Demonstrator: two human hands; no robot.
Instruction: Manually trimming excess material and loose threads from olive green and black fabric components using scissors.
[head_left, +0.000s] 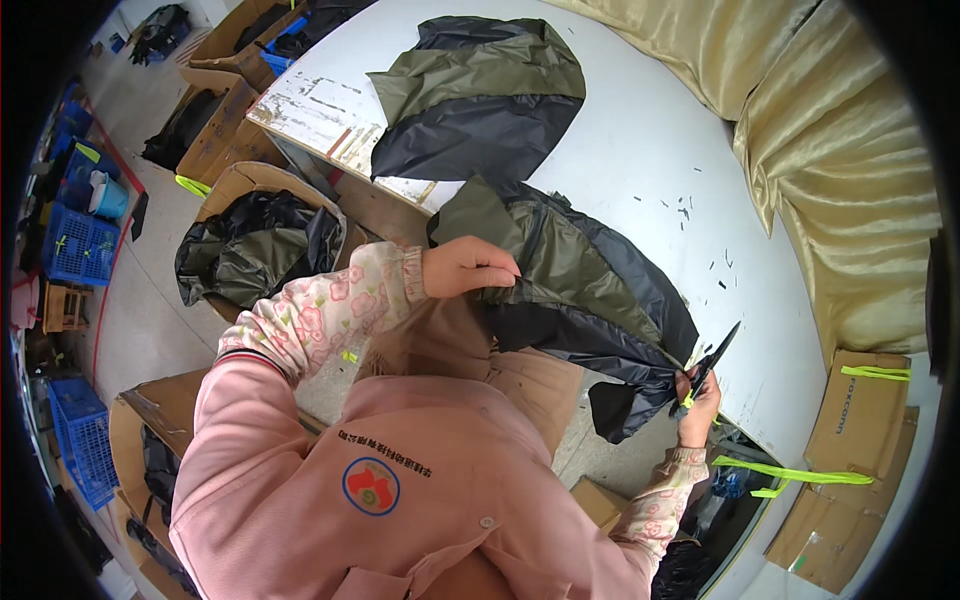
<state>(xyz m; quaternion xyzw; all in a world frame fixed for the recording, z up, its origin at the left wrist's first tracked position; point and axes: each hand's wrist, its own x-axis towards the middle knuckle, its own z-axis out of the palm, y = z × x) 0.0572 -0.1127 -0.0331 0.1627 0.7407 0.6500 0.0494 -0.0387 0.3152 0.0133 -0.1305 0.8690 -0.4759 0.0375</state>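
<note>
A thin, shiny fabric piece with olive and black panels lies partly on the table and hangs over its near edge. My left hand is closed in a pinch on its near edge, at the olive and black join. At the fabric's right end my right hand is closed around dark scissors whose pointed tip faces up and right. The same hand's fingers also hold the fabric's end, and a bit of yellow-green shows by them. A similar fabric piece lies flat farther back.
The white table carries small dark scraps on its right. A box of dark fabric stands to my left, with blue crates beyond. Gold curtains and a cardboard box with yellow-green ties border the right side.
</note>
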